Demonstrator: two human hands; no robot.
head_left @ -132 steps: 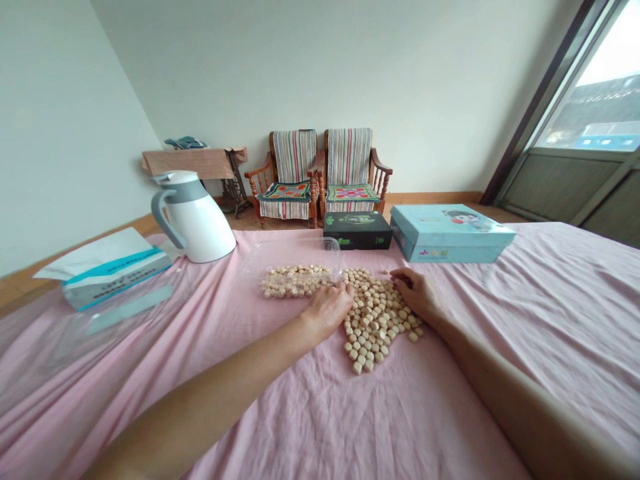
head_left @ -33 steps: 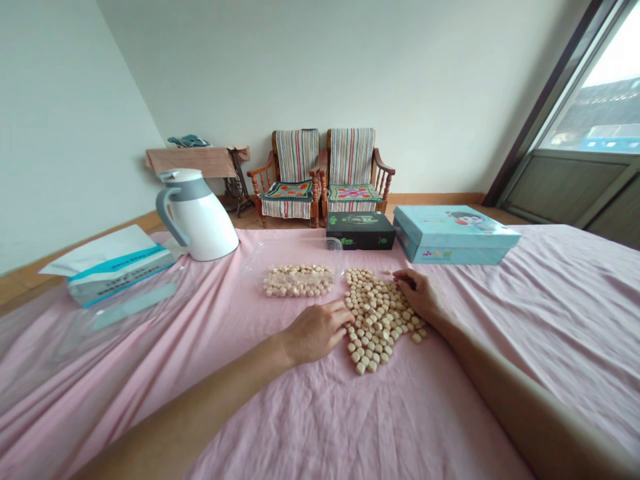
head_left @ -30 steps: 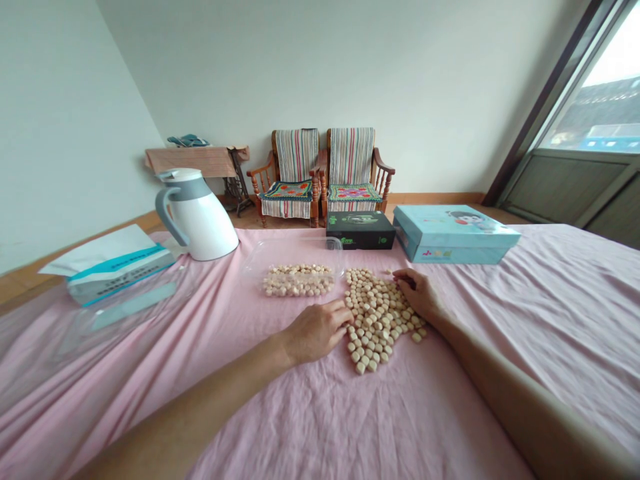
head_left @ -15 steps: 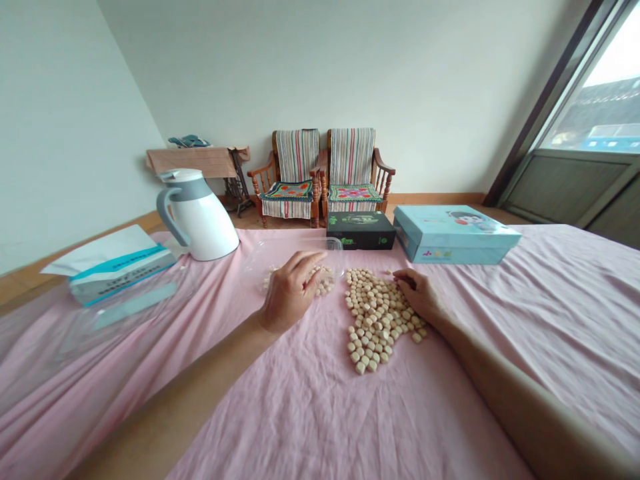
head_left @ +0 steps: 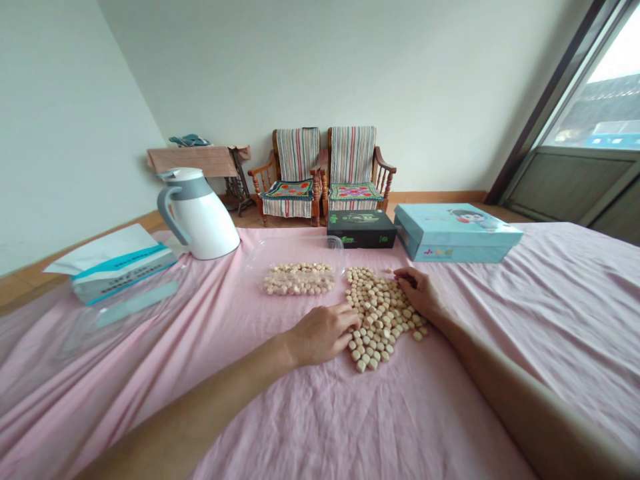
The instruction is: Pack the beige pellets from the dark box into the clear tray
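Beige, rounded pieces lie in a loose pile on the pink-covered surface. Each looks light and hard, likely to slide or roll a little, so pinching one by its sides should suit. The left grip meets the pile's left edge, fingers curled and narrow; whether they enclose a piece, I cannot tell. The right grip rests along the right edge, fingers bent, near a lone piece; its hold is likewise unclear. Left of the pile, a clear plastic tray contains similar pieces. Farther off sit a black box and a light-blue box.
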